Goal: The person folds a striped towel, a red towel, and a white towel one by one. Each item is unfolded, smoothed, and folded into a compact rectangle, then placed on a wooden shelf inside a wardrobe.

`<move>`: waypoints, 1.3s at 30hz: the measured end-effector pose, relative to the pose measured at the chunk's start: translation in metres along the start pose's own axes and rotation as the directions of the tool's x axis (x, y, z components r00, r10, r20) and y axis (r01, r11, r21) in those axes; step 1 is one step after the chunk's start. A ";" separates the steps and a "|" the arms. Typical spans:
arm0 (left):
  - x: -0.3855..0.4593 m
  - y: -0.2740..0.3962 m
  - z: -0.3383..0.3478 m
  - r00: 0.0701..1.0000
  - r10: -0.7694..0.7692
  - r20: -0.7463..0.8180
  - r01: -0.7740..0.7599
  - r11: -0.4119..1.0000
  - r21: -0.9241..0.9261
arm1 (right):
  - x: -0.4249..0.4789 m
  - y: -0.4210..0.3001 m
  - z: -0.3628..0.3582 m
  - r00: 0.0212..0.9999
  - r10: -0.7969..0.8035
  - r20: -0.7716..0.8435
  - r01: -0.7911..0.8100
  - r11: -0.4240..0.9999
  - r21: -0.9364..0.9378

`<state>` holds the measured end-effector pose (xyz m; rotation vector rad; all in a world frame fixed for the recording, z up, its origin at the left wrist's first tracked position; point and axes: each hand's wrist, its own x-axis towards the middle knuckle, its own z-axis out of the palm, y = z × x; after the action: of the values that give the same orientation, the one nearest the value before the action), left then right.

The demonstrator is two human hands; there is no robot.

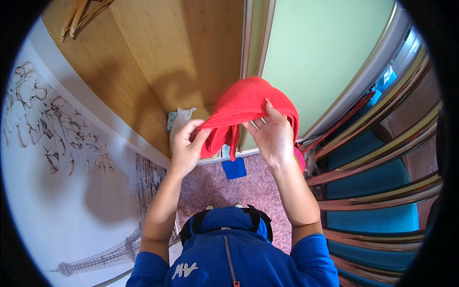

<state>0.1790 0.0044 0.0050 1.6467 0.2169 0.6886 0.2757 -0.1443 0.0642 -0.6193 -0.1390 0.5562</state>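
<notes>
Between my two hands a red fleece-like cloth (254,98) is held up, folded over on itself, with loose flaps hanging below its edge. My left hand (188,145) pinches its left corner between thumb and fingers. On the other side my right hand (274,138) grips the cloth near its right end, the thumb on the outer face and the other fingers under the edge. Straight below the hanging flaps, a blue cloth piece (234,168) lies on the pinkish carpet (265,193).
A wooden wardrobe interior (161,53) stands open ahead, with wooden hangers (77,18) at upper left and pale cloth (182,118) at its bottom. A green sliding door (322,53) is on the right. Bent wooden slats (376,165) rise close by my right arm; a printed wall (71,143) is left.
</notes>
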 end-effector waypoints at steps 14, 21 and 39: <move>0.056 0.079 -0.028 0.760 -0.151 0.632 -0.086 0.940 0.329 | -0.004 -0.012 -0.085 0.951 -0.272 0.147 0.233 0.319 -0.919; 0.059 0.098 -0.005 0.605 -0.037 0.795 -0.356 0.881 0.312 | 0.009 -0.004 -0.005 0.724 0.291 0.625 0.546 0.312 -0.778; 0.043 0.045 -0.026 0.851 0.439 -0.288 -0.366 0.889 0.274 | 0.000 -0.002 0.013 0.884 0.086 0.459 0.312 0.623 -0.717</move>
<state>0.1889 0.0391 0.0623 1.7848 0.1963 1.3215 0.2731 -0.1391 0.0764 -1.3232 -0.9153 0.4885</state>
